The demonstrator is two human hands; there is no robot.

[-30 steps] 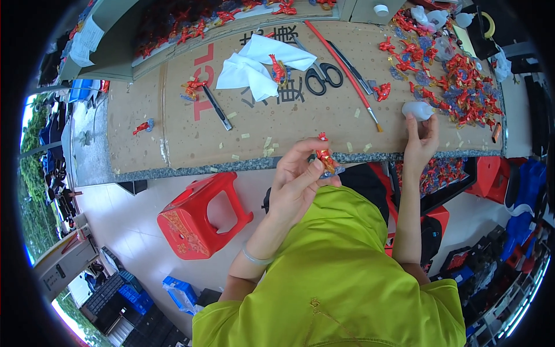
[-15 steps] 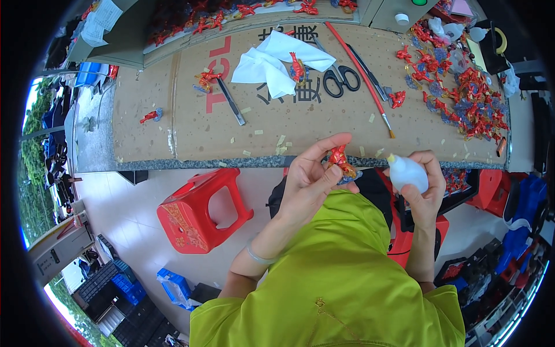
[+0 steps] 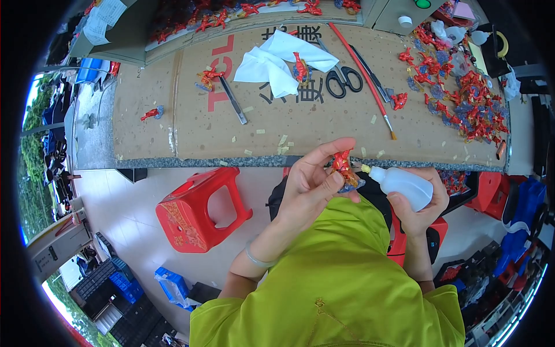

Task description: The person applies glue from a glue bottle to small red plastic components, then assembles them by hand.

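Note:
Between the thumb and fingers of my left hand (image 3: 312, 182) is a small red figurine (image 3: 343, 164) with an amber and bluish clear base. My right hand (image 3: 425, 202) grips a translucent white squeeze bottle (image 3: 407, 186), tilted sideways, its yellow tip pointing left at the figurine. The thin nozzle end is close beside the figurine; whether it touches I cannot tell. Both hands are in front of the table's near edge, above my lap. Farther back, another figurine (image 3: 300, 68) rests by a white cloth (image 3: 269, 66).
Cardboard (image 3: 196, 127) covers the table. On it lie tweezers (image 3: 233, 101), black-handled scissors (image 3: 344, 82), a red-handled brush (image 3: 370, 84), a black pen-like tool (image 3: 370, 74) and a few loose figurines. A heap of figurines (image 3: 471, 107) fills the right side. A red stool (image 3: 202, 211) stands below left.
My right hand has turned the bottle from upright-leaning to sideways, bringing its tip left to the figurine. The left hand still holds the figurine, now slightly turned.

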